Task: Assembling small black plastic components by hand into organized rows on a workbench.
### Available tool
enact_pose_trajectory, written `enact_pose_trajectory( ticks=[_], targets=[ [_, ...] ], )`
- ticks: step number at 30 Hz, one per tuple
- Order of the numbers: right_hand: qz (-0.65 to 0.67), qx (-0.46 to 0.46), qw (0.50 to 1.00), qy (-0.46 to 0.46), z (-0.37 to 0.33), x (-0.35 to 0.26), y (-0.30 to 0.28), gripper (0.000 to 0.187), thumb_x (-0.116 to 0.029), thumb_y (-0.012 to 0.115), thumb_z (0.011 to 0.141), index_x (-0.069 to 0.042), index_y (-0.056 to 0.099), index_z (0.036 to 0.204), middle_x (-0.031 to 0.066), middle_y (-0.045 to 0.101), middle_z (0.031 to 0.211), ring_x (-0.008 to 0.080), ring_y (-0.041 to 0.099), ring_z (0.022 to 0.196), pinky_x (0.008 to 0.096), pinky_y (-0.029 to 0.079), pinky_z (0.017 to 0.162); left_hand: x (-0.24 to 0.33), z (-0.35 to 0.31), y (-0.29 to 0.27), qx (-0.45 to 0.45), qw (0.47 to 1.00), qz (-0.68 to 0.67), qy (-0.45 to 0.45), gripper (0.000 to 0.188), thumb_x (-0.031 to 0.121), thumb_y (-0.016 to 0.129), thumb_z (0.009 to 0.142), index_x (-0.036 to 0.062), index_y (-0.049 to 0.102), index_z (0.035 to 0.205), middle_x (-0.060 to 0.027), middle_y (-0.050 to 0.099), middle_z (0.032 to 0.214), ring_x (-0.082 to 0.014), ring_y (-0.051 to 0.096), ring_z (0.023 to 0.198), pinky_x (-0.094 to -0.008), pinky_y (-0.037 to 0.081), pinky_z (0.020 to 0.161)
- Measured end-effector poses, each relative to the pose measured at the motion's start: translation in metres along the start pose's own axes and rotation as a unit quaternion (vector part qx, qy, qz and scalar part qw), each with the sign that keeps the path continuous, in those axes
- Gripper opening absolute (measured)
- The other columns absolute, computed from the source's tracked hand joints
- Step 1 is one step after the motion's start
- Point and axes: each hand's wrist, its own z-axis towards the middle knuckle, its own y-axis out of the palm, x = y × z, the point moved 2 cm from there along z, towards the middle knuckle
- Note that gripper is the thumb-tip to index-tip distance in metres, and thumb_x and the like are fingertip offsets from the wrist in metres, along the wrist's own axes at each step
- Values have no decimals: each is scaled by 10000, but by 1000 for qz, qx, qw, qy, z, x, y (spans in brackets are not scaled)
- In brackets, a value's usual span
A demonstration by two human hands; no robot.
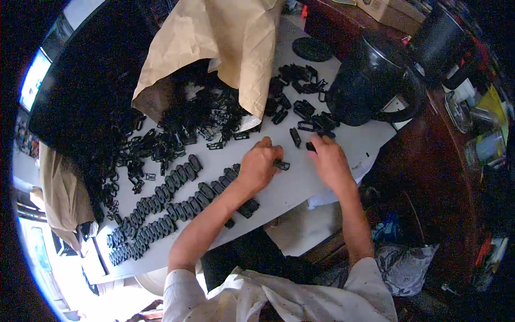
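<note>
My left hand (259,165) is closed around a small black plastic frame-shaped part (281,165), one end of which sticks out past the fingers. To its right, my right hand (331,161) pinches a dark plastic piece (310,146) at its fingertips, mostly covered by them. A single black part (295,137) lies on the white tabletop (279,196) between the two hands. Just beyond my right hand is a small heap of black parts (324,122). Left of my left hand, long slanting rows of black parts (185,208) stand side by side, partly hidden by my forearm.
A brown paper bag (241,32) lies open over a large pile of loose black frames (198,118). Behind my right hand stand a dark bucket-like container (365,80) and a round black disc (312,49). Another paper bag (64,193) hangs at the left edge.
</note>
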Motion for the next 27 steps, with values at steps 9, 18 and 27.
enact_pose_trajectory(
  ticks=[9, 18, 27],
  targets=[
    [-14, 15, 980, -200, -6, 28, -13, 265, -10, 563, 763, -107, 630, 1000, 115, 545, 943, 343, 602, 827, 426, 495, 712, -8, -2, 4, -39, 998, -30, 40, 303, 86, 767, 607, 62, 617, 869, -152, 542, 895, -357, 573, 847, -428, 482, 760],
    [-168, 1, 971, -172, -16, 24, -3, 165, -143, 658, 748, -68, 572, 868, 125, 509, 946, 293, 619, 778, 410, 507, 591, 6, -4, -1, -35, 994, -85, 65, 269, -58, 705, 613, 10, 581, 841, -158, 544, 883, -371, 568, 847, -428, 461, 729],
    [-283, 26, 956, -78, -55, -3, 31, 474, -126, 554, 792, 32, 480, 1233, 117, 519, 941, 265, 591, 852, 363, 532, 661, 7, -12, -4, -47, 994, -81, 64, 328, 44, 739, 648, 36, 593, 942, -163, 543, 913, -384, 566, 869, -439, 467, 758]
  ],
)
